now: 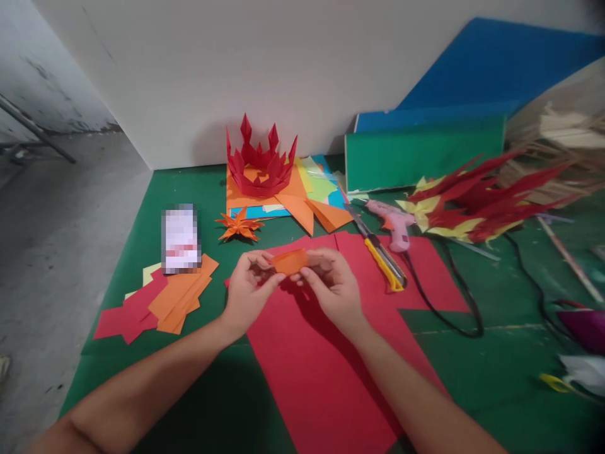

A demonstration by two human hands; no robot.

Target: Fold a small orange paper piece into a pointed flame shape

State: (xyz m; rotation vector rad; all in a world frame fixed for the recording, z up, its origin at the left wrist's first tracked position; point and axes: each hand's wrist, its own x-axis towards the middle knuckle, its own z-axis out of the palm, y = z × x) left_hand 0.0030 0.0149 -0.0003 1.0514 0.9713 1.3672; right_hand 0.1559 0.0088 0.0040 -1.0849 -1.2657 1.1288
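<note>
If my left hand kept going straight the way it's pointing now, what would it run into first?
The left hand points up and away, holding the orange paper piece with the right hand. Straight on, it would probably meet the small orange paper star, though depth is uncertain.

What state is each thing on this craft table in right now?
orange paper piece: folded, pinched between both hands above the red sheet.
left hand: shut on its left end.
right hand: shut on its right end.
red sheet: lying flat.
red paper crown: folded, standing upright.
orange paper star: finished, lying untouched.
glue gun: lying down, unheld.

Soft even light, blurred edges
</note>
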